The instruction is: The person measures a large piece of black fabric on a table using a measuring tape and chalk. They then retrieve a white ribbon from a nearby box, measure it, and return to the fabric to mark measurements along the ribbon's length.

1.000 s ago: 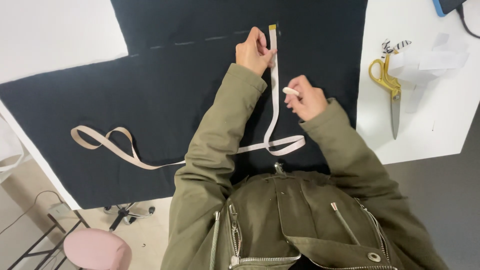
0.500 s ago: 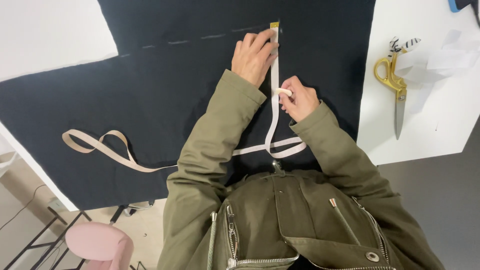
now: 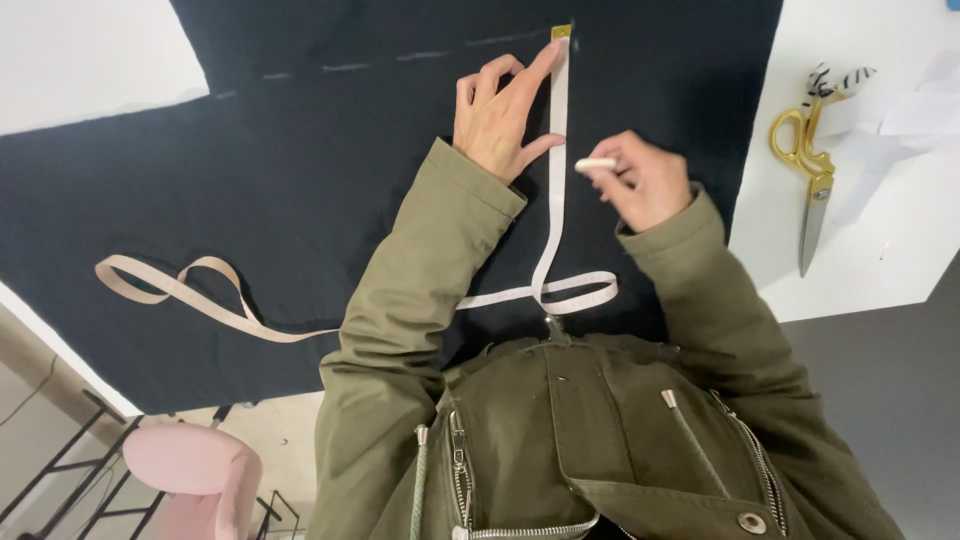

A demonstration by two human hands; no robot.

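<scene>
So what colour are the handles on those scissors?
Gold, on the scissors, seen clearly in the head view.

A white table (image 3: 880,270) carries black fabric (image 3: 250,200), gold-handled scissors (image 3: 808,170) and white paper scraps (image 3: 900,115)

A white table (image 3: 90,70) fills the top of the view, its corner jutting out over a dark grey floor (image 3: 900,400) on the right. Down at the lower left sits a pink stool (image 3: 195,470) on a pale floor (image 3: 280,430), beside a black metal frame (image 3: 70,470). Light is even and soft.
</scene>
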